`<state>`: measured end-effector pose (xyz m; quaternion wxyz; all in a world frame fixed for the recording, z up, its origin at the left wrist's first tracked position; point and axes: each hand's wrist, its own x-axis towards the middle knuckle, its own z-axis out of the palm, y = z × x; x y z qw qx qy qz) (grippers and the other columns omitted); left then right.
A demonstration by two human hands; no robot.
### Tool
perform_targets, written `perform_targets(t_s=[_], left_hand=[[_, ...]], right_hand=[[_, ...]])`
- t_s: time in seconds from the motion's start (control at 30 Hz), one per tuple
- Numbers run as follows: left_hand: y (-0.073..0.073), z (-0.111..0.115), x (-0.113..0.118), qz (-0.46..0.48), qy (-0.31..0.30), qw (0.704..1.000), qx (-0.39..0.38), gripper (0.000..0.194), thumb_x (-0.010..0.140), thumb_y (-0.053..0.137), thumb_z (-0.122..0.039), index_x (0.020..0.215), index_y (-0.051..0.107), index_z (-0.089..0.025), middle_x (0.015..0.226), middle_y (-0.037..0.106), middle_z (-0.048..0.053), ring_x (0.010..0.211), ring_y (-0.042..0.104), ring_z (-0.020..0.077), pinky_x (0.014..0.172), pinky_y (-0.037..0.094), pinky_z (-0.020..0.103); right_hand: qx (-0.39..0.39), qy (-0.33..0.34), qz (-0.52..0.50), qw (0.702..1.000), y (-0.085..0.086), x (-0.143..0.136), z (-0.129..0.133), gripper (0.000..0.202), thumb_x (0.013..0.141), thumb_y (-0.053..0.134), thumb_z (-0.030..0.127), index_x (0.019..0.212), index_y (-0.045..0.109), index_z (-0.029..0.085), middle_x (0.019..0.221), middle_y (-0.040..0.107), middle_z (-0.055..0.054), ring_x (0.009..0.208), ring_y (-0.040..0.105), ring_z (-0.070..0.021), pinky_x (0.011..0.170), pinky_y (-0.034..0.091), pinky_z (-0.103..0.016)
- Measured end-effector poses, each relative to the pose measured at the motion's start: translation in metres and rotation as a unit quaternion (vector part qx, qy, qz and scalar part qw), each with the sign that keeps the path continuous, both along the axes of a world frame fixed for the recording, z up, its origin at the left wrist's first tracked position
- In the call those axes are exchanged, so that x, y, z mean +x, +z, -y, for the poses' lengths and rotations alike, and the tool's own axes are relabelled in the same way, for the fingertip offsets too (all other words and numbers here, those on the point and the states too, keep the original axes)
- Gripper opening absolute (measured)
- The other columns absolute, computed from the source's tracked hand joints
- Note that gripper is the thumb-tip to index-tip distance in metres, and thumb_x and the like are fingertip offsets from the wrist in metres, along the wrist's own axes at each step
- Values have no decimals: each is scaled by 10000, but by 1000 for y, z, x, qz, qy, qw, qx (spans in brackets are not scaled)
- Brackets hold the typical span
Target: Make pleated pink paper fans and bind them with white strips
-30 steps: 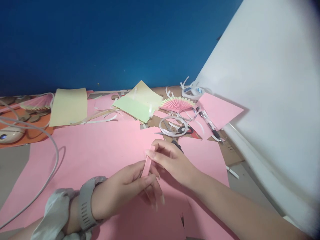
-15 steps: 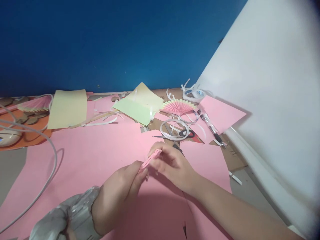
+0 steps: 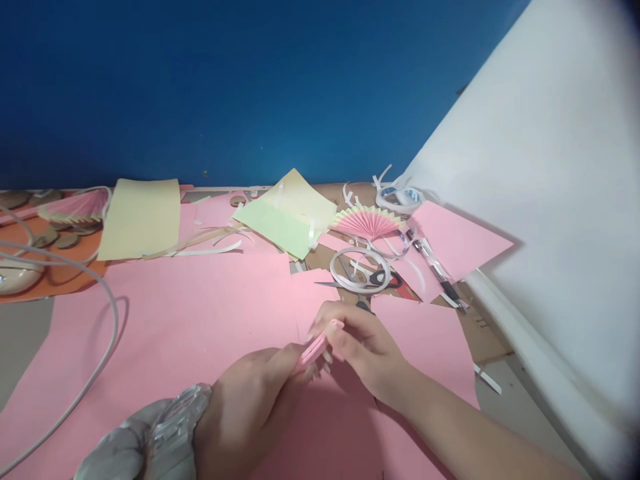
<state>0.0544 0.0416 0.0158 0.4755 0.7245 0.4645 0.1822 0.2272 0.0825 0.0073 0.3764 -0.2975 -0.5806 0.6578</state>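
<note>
A narrow strip of folded pink paper (image 3: pixel 318 345) slants up to the right between my hands. My left hand (image 3: pixel 265 387) is closed on its lower end, thumb along the side. Around the upper end, my right hand (image 3: pixel 365 340) pinches the paper with thumb and fingers; some fingertips are hidden behind it. Both hands are above large pink paper sheets (image 3: pixel 190 313). Just beyond my right hand lie scissors (image 3: pixel 385 279) with dark handles and a ring of white tape or strip (image 3: pixel 345 273) over them.
A pleated pink-and-green paper fan (image 3: pixel 369 223), green and yellow sheets (image 3: pixel 280 220) and a pen (image 3: pixel 435 267) lie farther back. At the right is a pink square (image 3: pixel 465 240) against a white panel (image 3: pixel 550 167). A cable (image 3: pixel 107 333) crosses the left, near a computer mouse (image 3: pixel 20 275).
Both hands, with the folded paper between them, have shifted slightly right and down in the view. The background has also shifted a little to the right as the camera turned.
</note>
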Motion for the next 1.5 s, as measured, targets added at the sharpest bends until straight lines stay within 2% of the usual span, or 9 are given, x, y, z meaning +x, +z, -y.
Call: perform_targets(t_s=[0.17,0.37,0.57,0.77,0.93,1.07,1.2,1.37,1.5], left_hand=[[-1,-2,-1,41,27,998,-31,286,947,300,-285,765,502,-195,708,561,-22,634,487,123,601,390,229],[-6,4,-3,-1,104,995,11,135,921,377,-296,920,488,-220,679,583,-22,602,531,136,554,394,232],[-7,3,-2,20,69,990,120,142,911,407,-233,827,518,-208,812,614,25,764,555,163,672,414,252],[-6,-1,-9,4,42,989,140,137,882,440,-131,838,545,-208,749,602,8,710,541,146,636,388,230],[-6,-1,-6,-5,26,984,174,171,908,409,-174,796,536,-196,714,591,12,673,534,139,605,377,231],[-5,-2,-3,-25,43,987,154,226,929,396,-229,743,517,-192,687,578,7,662,530,137,605,379,236],[-6,-3,-5,-29,65,987,143,211,929,392,-243,776,528,-192,718,592,16,688,541,149,625,403,246],[-11,-8,-7,8,55,982,182,107,870,538,-249,956,599,-232,803,648,-9,747,580,135,672,431,215],[-13,-8,-7,10,62,980,187,171,884,495,-201,760,612,-211,692,637,-21,683,575,117,646,419,199]], right_hand=[[-46,-20,-67,996,-3,-2,3,271,942,401,333,783,561,184,627,458,23,538,486,-107,523,434,-269],[43,-19,35,998,1,3,3,93,835,608,272,894,619,202,791,565,-19,691,556,-127,623,449,-264],[3,23,78,997,4,2,6,82,835,598,225,764,610,186,723,623,-21,659,605,-141,617,464,-270],[0,10,54,999,0,1,7,109,860,565,252,782,601,186,704,584,-11,632,591,-131,585,455,-261],[29,-10,58,998,-1,-1,8,313,924,443,338,689,563,169,648,525,3,567,536,-103,569,418,-250],[7,-18,59,998,-1,-3,7,298,925,438,342,695,521,173,636,510,15,536,528,-97,550,413,-244],[71,-48,141,986,0,2,7,180,872,541,317,757,557,179,718,561,-9,660,552,-129,612,419,-258],[149,-41,195,968,-2,5,8,220,868,544,304,688,521,180,669,515,18,615,489,-100,570,370,-229],[159,-11,182,970,0,4,8,234,925,438,281,757,560,174,735,568,-5,700,534,-107,663,395,-236]])
